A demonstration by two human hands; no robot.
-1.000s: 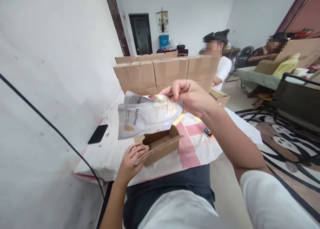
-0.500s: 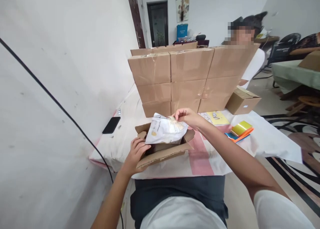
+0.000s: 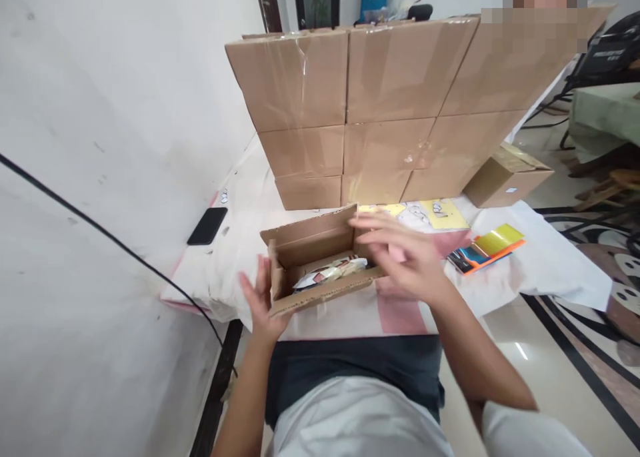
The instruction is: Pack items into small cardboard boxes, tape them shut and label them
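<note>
An open, rectangular corrugated-cardboard box (image 3: 315,240), rough along its cut edges, sits on a white-and-pink cloth (image 3: 345,324); a crinkled printed pouch (image 3: 330,272) lies inside. The left hand (image 3: 263,304), fingers apart, rests against the box's left end. The right hand (image 3: 413,260), blurred, spreads its fingers at the right end, contact uncertain. Behind stand smooth, taped cartons (image 3: 390,74), stacked in tiers.

a scuffed white wall (image 3: 125,144) flanks the cloth-covered table (image 3: 215,274), with a dark door (image 3: 317,4) beyond it and a patterned rug (image 3: 613,324) to its right.
</note>
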